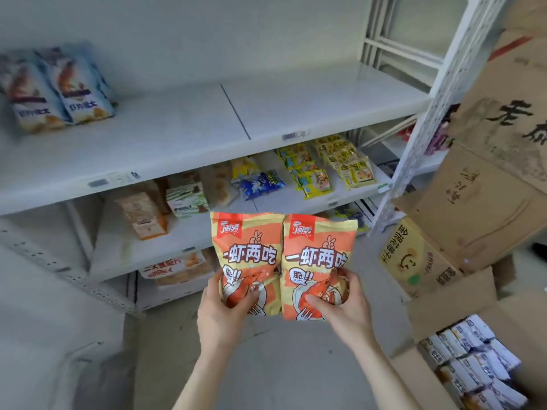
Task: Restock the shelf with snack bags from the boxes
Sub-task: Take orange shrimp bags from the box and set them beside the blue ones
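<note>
My left hand [223, 313] grips the lower part of an orange and yellow shrimp snack bag [247, 250]. A second, matching orange snack bag [318, 253] is gripped the same way by my right hand [344, 309]. Both bags are upright, side by side and touching, in front of the white shelf unit [189, 149]. The top shelf board is mostly bare, with two blue snack bags [59, 87] standing at its far left. An open cardboard box [473, 362] at lower right holds several white and blue packets.
The lower shelves carry yellow packets [346, 161], a blue bag [260, 182] and brown and green boxes [165, 205]. Stacked cardboard boxes [488, 173] stand at the right beside the shelf's upright post [426, 128]. The floor below is grey.
</note>
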{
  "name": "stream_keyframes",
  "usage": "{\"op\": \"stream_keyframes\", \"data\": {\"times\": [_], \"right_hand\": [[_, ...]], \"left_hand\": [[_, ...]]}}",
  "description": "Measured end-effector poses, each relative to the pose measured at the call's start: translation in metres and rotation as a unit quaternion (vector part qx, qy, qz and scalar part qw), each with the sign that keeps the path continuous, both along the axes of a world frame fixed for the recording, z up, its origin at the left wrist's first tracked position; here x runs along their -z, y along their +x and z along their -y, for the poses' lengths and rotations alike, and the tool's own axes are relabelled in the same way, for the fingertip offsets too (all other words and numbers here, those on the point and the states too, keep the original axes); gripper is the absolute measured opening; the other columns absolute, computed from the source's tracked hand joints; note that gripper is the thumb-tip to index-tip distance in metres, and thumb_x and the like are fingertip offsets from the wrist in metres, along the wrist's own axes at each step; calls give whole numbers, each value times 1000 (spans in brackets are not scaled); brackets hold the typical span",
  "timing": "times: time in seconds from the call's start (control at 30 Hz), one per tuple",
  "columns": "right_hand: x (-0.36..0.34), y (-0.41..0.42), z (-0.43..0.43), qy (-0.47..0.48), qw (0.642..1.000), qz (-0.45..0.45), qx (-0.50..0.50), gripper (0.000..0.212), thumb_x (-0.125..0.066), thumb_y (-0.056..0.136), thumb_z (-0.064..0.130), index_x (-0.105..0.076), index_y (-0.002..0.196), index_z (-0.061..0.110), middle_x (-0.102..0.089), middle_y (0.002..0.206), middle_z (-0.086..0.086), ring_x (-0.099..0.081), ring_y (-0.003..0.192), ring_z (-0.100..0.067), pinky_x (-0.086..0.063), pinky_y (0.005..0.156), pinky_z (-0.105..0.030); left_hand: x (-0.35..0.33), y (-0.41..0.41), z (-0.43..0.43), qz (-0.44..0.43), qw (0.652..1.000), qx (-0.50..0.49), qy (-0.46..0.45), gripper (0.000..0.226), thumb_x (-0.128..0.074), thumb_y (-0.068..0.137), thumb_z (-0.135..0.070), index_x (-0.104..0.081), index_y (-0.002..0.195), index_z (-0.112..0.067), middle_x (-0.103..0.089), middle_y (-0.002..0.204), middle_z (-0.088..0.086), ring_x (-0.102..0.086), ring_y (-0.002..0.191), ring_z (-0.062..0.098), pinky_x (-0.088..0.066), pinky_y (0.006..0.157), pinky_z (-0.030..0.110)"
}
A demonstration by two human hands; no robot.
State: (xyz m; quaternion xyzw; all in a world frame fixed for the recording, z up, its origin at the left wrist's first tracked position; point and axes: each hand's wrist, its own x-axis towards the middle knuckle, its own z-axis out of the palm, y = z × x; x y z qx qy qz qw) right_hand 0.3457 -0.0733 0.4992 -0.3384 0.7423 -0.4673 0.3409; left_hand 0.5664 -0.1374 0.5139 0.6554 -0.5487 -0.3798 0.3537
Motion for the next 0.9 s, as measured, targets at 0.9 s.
{"op": "stream_keyframes", "data": {"times": [0.9], "right_hand": [[-146, 160, 272, -110, 979, -60, -159, 74, -88, 60, 46, -45, 118, 29, -58, 108, 13, -55, 99, -10, -47, 88, -33]], "left_hand": [[-132, 170, 203, 26, 979, -147, -136, 80, -77, 63, -61, -45, 131, -33, -62, 118, -8, -61, 105, 15, -54, 87, 42]]}}
